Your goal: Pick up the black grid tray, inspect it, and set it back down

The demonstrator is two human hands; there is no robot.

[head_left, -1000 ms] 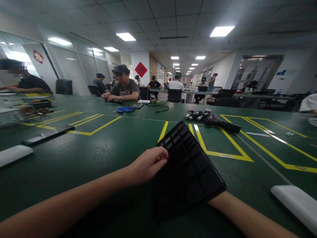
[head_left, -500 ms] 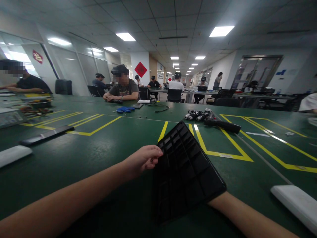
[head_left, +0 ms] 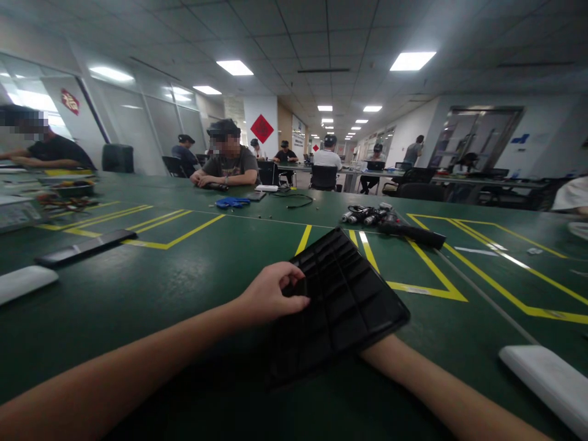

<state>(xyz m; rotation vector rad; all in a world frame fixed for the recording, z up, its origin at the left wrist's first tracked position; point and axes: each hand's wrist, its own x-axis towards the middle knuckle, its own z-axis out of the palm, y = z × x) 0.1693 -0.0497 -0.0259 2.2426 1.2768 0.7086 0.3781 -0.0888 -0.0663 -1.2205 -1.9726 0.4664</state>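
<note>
While a white object and a long dark one lie leftmost on the green counter, the left hand is half-curled at the left edge of a tilted black compartment tray, thumb slightly off fingers. Right hand hidden behind tray, forearm showing; can't tell whether either hand grips. Cable bundle beyond; another white object far right.

Left forearm: bare, smooth in outline, tapering to a slim, bare wrist. Left hand: bare, with slender fingers. Right forearm: likewise bare and tapered; right hand hidden.
</note>
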